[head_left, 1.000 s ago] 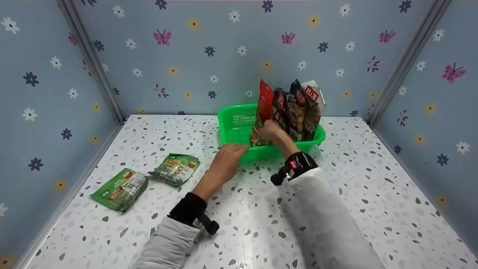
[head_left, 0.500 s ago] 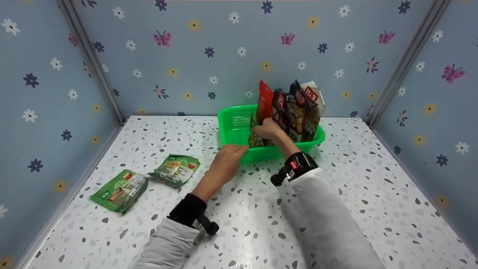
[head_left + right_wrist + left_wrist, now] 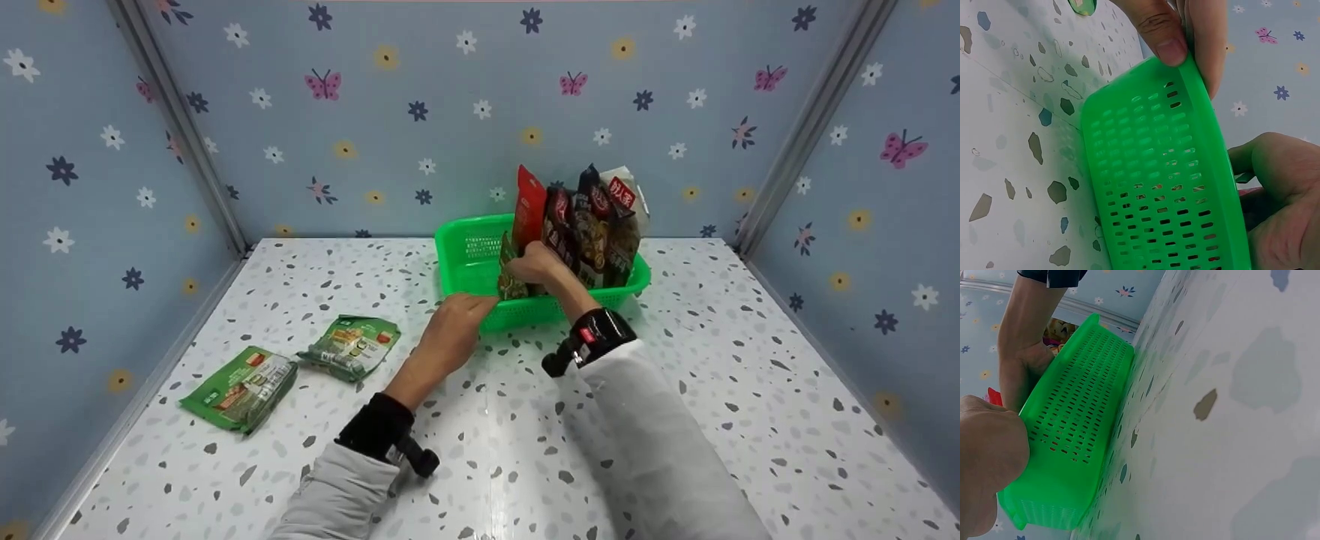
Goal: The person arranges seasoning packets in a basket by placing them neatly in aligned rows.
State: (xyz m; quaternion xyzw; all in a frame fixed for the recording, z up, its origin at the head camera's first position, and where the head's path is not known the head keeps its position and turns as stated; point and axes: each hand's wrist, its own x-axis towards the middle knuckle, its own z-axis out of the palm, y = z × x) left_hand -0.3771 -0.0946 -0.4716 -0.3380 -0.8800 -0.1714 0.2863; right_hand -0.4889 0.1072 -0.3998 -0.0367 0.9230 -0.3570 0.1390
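Observation:
My left hand (image 3: 455, 326) pinches the near rim of a green perforated plastic basket (image 3: 529, 307); its thumb (image 3: 1172, 52) lies outside the wall in the right wrist view. Inside the basket, my right hand (image 3: 538, 264) pinches the edge of a small green food packet (image 3: 511, 271), with its fingertips largely hidden. That packet leans at the left of a red packet (image 3: 529, 204). Right of these stand dark food packets (image 3: 590, 232) and a white-backed one (image 3: 631, 187). The left wrist view shows the basket wall (image 3: 1072, 399) close up.
Two green food packets, one at the far left (image 3: 241, 390) and one nearer the basket (image 3: 352, 346), lie flat on the speckled white table (image 3: 480, 450). Flower-patterned panels (image 3: 390, 127) enclose the back and both sides.
Inside the basket, the small green packet has shifted left, away from the red one, with my right hand moving slightly left. My left hand stays at the rim.

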